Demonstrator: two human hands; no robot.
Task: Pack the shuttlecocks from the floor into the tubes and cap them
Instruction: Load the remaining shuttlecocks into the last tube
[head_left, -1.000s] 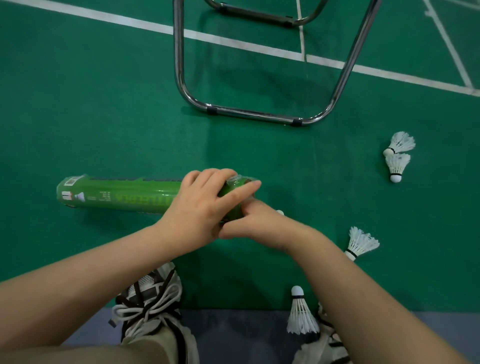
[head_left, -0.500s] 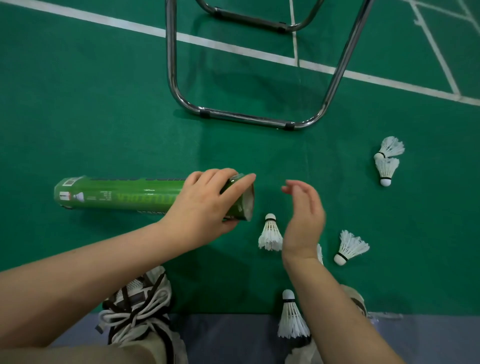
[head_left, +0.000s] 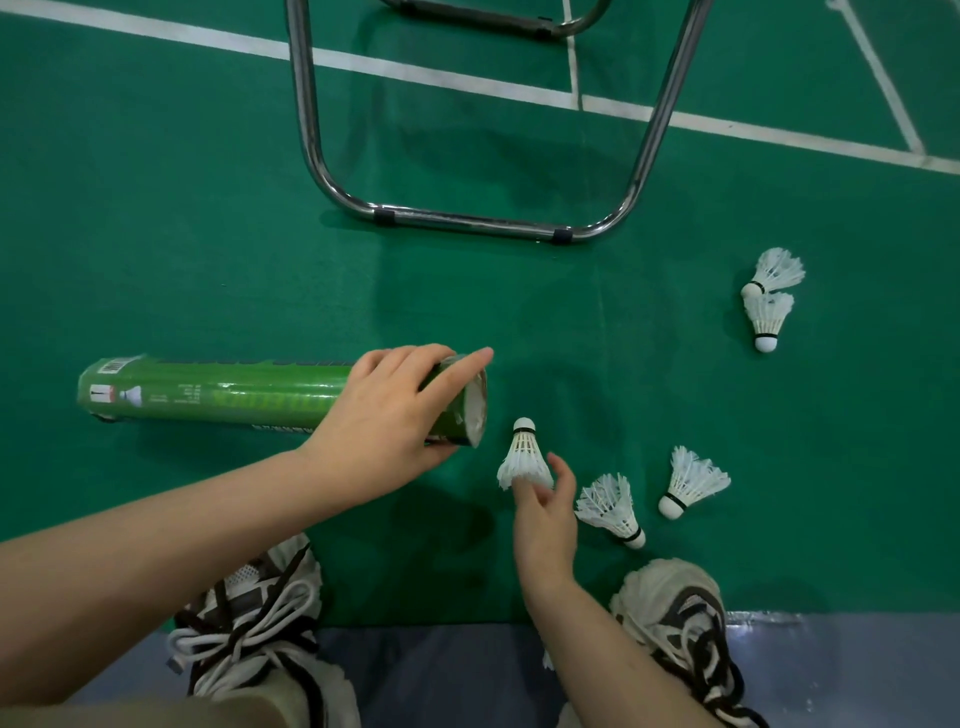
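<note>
Your left hand (head_left: 384, 421) grips the tube (head_left: 234, 395) near its open end, holding it sideways with that mouth toward your right hand (head_left: 545, 514). Your right hand pinches the skirt of an upright shuttlecock (head_left: 523, 457) just ahead of it. A second shuttlecock (head_left: 610, 506) and a third shuttlecock (head_left: 691, 480) lie on the floor (head_left: 208, 234) just to its right.

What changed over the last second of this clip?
The right hand left the mouth of the green tube, dropped back toward the person and now pinches the feather skirt of the nearest shuttlecock. The left hand still grips the tube; the other shuttlecocks look unmoved.
</note>
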